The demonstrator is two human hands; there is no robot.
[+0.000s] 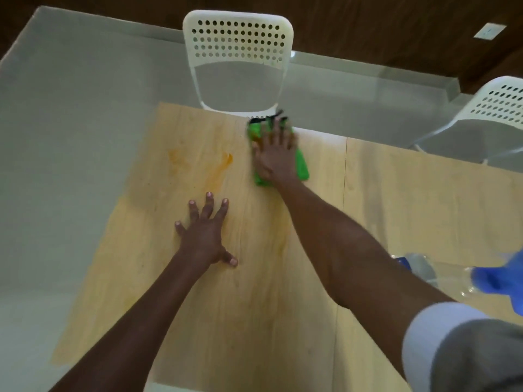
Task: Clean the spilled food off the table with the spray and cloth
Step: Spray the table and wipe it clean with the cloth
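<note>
Cloth (301,165), green, lies at the table's (424,193) far edge, about 12 o'clock, pressed flat under my right hand (276,154), fingers straight. Left hand (205,233) spread flat on the wood, holding nothing. Orange smears (198,162) sit at 10 o'clock from the left hand, apart from the cloth. Risk: the cloth slips off the edge toward the chair (237,60), or drags residue wider. Spray bottle (424,267) at 3 o'clock, near my elbow — I could knock it.

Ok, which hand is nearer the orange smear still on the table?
Left. The left hand rests flat on the table just below the orange smear. The right hand presses the green cloth off to the smear's right, near the far edge.
</note>
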